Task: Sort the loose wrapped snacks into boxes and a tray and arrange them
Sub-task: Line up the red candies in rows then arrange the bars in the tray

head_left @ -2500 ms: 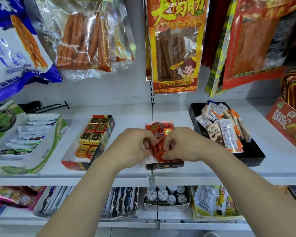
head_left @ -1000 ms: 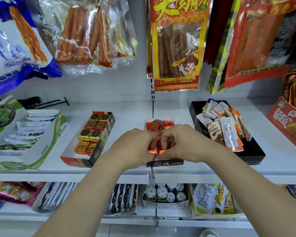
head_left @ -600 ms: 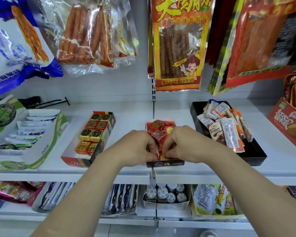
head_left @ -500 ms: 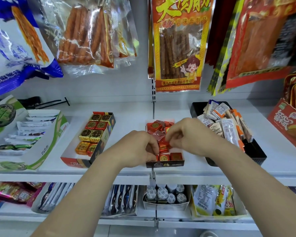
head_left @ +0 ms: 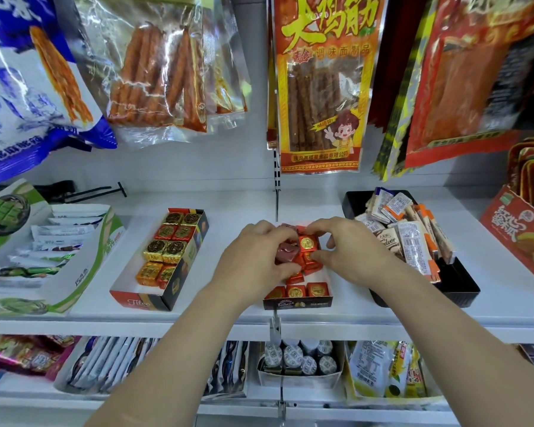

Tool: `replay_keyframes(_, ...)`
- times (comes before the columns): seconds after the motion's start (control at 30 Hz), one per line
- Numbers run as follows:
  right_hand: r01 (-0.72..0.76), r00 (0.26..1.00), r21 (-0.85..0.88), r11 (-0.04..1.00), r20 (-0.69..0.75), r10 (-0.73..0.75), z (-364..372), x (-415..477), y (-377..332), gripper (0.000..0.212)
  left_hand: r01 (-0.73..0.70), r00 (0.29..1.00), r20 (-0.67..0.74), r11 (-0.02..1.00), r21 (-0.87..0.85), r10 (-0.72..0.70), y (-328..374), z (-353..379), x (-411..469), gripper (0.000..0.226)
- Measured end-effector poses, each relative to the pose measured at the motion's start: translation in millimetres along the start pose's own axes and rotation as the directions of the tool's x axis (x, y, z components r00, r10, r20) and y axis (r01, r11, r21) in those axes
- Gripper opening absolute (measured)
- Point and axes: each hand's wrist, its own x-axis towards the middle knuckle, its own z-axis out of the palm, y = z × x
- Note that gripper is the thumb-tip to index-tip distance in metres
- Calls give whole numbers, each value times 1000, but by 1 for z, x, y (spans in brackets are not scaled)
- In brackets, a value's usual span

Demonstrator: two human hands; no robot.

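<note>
A shop, no doubt, and a snack aisle at that. White shelving [head_left: 238, 208] in tiers, with a slotted upright [head_left: 277, 180] at the back and a clear label clip [head_left: 274, 328] on the front edge. Hanging above the back edge, sealed printed bags of spicy strips [head_left: 321, 87], row beside row. Along the shelf, open display boxes [head_left: 154, 298] of foil-wrapped sweets [head_left: 173, 232] and a black tray [head_left: 463, 291] of wrapped bars [head_left: 413, 241]. On the tier below, more stock packed in cartons [head_left: 299, 380], all facing out toward the aisle.
</note>
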Motion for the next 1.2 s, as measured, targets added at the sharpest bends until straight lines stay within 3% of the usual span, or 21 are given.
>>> replay_keyframes(0.27, -60, 998, 109, 992, -22, 63, -9, 4, 0, 23, 55, 995, -77, 987, -149, -67, -5, -9, 6, 36)
replay_keyframes(0.57, -19, 968, 124, 992, 251, -13, -26, -9, -10, 30, 119, 990, -51, 982, -150, -128, -16, -8, 8, 27)
replay_keyframes(0.87, 122, 921, -64, 991, 379, -89, -29, -14, -19, 42, 19, 999, -42, 988, -154, -26, -13, 1, 11, 23)
replay_keyframes(1.0, 132, 914, -42, 990, 392, -105, -24, -16, -21, 52, -35, 996, -84, 990, -137, 23, -12, 5, 13, 25)
replay_keyframes(1.1, 128, 918, -7, 992, 380, -116, -21, -16, -20, 47, -77, 992, -106, 993, -87, 68, -13, 5, 13, 27)
replay_keyframes(1.2, 100, 923, 77, 992, 366, -121, -19, -16, -17, 28, -105, 988, -119, 993, -60, 97, -9, 0, 11, 25)
